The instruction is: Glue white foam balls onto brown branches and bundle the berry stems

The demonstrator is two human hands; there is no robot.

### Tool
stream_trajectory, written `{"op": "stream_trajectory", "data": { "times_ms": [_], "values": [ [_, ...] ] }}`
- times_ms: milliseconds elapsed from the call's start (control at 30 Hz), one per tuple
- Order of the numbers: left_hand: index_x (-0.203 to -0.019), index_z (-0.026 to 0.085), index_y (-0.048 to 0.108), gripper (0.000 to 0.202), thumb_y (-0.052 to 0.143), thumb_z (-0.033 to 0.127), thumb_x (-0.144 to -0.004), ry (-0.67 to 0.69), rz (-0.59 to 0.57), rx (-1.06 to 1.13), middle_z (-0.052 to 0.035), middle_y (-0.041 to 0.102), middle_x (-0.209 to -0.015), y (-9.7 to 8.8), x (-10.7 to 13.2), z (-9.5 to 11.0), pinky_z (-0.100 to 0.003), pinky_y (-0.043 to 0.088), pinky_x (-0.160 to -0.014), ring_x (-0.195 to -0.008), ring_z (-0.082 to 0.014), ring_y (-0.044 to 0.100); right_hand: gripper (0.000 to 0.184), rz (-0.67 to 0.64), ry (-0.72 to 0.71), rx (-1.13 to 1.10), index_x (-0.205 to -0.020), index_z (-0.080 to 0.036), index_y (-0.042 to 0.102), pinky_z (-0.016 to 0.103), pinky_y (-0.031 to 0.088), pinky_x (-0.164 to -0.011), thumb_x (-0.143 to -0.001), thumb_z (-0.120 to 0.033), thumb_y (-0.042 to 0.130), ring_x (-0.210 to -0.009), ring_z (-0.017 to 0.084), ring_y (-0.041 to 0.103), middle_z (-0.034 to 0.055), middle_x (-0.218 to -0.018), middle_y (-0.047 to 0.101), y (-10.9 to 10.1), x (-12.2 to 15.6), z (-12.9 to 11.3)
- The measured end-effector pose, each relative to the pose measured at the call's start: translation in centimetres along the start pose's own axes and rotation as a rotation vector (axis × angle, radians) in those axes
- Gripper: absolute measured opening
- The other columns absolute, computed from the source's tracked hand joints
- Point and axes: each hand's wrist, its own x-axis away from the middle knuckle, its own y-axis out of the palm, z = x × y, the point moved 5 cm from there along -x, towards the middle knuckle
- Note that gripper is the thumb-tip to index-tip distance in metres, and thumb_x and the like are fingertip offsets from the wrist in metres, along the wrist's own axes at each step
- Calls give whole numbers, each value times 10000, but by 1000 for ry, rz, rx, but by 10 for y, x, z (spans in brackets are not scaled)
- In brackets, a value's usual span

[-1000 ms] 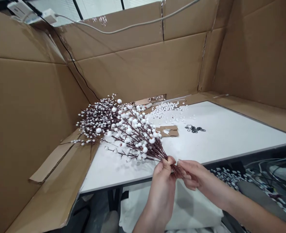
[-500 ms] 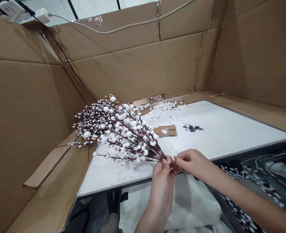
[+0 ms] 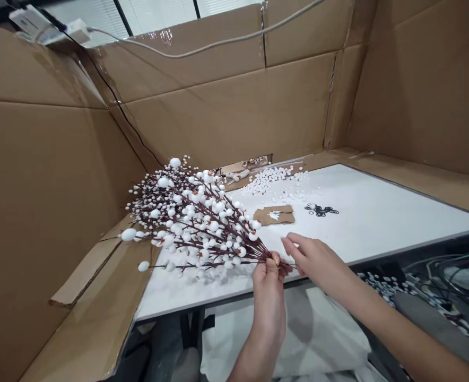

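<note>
My left hand [image 3: 269,286] is closed round the gathered stems of a bunch of artificial white berry branches [image 3: 214,228], near their lower ends. The branches have dark brown twigs with white round berries and fan out to the left over the white board. Just right of the stem ends is my right hand [image 3: 312,260], its fingers curled in a pinch. A thin dark line runs between the stem ends and these fingers; whether it is a stem or a band I cannot tell. Several small black rings [image 3: 321,210] lie on the board beyond my right hand.
Loose white berries [image 3: 268,179] are scattered at the back of the white board [image 3: 381,212]. A torn cardboard piece [image 3: 264,216] carries small white bits. White-handled pliers [image 3: 238,175] lie behind. Cardboard walls [image 3: 226,111] surround the board; more berry sprays [image 3: 381,286] lie low at right.
My right hand has shifted slightly up and away from the stem ends, opening a small gap. My left hand keeps its hold, and the branches have turned a little, their tips lower at left.
</note>
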Motion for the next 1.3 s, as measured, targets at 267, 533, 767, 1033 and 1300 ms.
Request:
{"op": "stream_trajectory", "data": {
  "times_ms": [267, 533, 767, 1033, 1300],
  "values": [
    [-672, 152, 537, 312, 717, 400, -613, -30, 93, 148, 17, 482, -724, -10, -6, 0, -247, 447, -682, -644, -92, 505, 242, -257, 142, -833, -845, -225, 380, 211, 280, -473, -757, -439, 452, -405, 73, 323, -64, -518, 484, 21, 0, 15],
    [-679, 130, 570, 126, 605, 223, -758, -1, 225, 271, -4, 517, -762, -5, -2, 16, -228, 479, -683, -660, -80, 530, 303, -419, -45, -1465, -999, -232, 417, 283, 353, -807, -749, -243, 589, -890, 149, 535, 61, -874, 623, 15, 22, 7],
    [-705, 153, 544, 146, 597, 277, -759, -44, 118, 282, 1, 510, -681, 4, -1, 18, -194, 456, -594, -611, -96, 531, 291, -234, -172, -1664, -971, -294, 439, 308, 368, -887, -749, -238, 617, -893, 135, 537, -3, -832, 583, 31, 29, -1],
    [-700, 145, 561, 139, 507, 198, -817, -54, 178, 348, -23, 555, -735, 9, 4, 14, -224, 478, -713, -682, -107, 578, 305, 59, 6, -1797, -899, -250, 546, 177, 466, -722, -658, -147, 701, -698, 87, 553, -51, -642, 531, 43, 21, 6],
    [-700, 146, 573, 132, 560, 244, -787, -92, 154, 298, -7, 528, -656, 12, 7, 16, -156, 405, -521, -545, -73, 488, 409, -10, -31, -1774, -1019, -289, 551, 171, 448, -530, -656, -196, 717, -526, 76, 492, -70, -616, 522, 44, 17, 5]
  ]
}}
